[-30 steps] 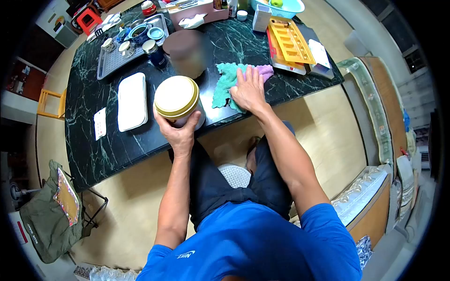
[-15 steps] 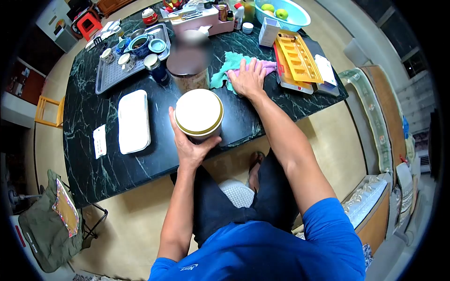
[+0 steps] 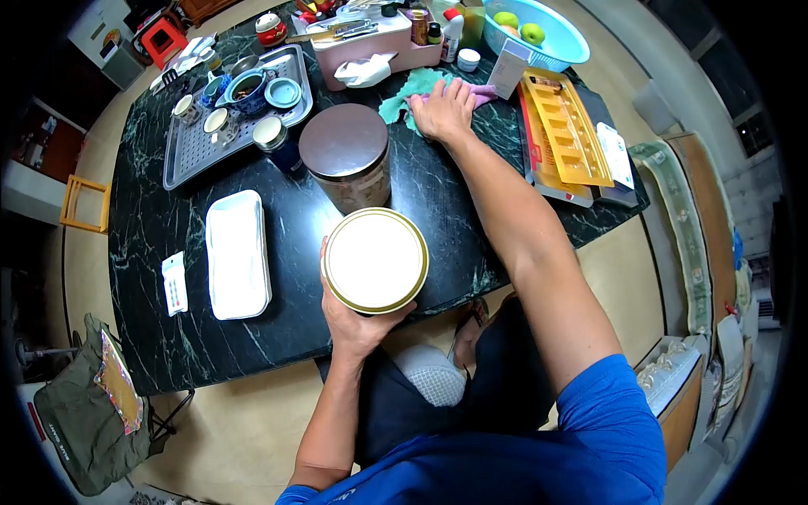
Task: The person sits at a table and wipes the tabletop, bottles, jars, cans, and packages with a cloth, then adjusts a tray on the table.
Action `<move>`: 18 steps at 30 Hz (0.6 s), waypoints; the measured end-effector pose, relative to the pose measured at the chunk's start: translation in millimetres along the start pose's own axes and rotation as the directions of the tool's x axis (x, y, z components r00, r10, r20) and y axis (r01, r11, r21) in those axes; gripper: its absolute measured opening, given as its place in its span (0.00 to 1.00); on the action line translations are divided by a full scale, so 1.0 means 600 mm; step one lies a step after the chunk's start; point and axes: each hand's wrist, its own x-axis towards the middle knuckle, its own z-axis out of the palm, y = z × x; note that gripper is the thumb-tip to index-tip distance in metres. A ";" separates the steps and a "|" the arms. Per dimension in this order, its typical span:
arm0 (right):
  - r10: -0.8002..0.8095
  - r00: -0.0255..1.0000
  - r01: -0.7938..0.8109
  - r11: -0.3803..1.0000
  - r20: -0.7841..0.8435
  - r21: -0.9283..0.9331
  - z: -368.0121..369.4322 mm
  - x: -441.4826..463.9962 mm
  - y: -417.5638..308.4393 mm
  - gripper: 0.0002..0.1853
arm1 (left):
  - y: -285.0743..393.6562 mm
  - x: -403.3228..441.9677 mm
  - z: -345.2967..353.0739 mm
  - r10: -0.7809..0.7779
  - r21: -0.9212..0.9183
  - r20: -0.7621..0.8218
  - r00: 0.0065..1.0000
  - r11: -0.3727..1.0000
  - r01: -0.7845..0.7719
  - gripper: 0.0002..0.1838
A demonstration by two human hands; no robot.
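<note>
A round canister with a white, gold-rimmed lid (image 3: 376, 261) is at the table's near edge, and my left hand (image 3: 358, 328) is wrapped around its near left side. Whether its base touches the table is hidden. My right hand (image 3: 443, 109) lies palm down with fingers stretched out on a cloth (image 3: 412, 93), green on the left and purple on the right. Just beyond the canister stands a jar with a brown lid (image 3: 343, 141). A small white box (image 3: 509, 70) leans beside the purple end of the cloth.
On the dark marble table (image 3: 160, 353) are a white lidded tray (image 3: 236, 257), a dark blue jar (image 3: 276, 143) and a grey tea tray (image 3: 181, 164). Further back stand a pink organizer (image 3: 404, 59) and a blue fruit basket (image 3: 551, 55). A yellow plastic tray (image 3: 566, 126) lies right.
My right hand has pushed the cloth further away across the table. The canister in my left hand appears nearer and larger, apart from the brown-lidded jar. The view has shifted; the white box now tilts.
</note>
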 end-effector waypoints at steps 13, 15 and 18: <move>-0.577 0.805 0.582 0.813 0.138 0.005 0.007 -0.049 -0.081 0.32 | 0.001 -0.002 0.001 0.052 0.141 -0.031 0.998 0.989 -0.047 0.46; -0.635 0.767 0.636 0.771 0.090 0.016 0.013 -0.071 -0.055 0.30 | -0.002 0.000 0.000 0.100 0.123 -0.041 0.994 0.988 -0.094 0.47; -0.709 0.703 0.711 0.699 -0.052 0.072 0.014 -0.105 -0.009 0.31 | 0.009 0.001 -0.002 0.065 0.100 -0.041 0.997 0.993 -0.060 0.53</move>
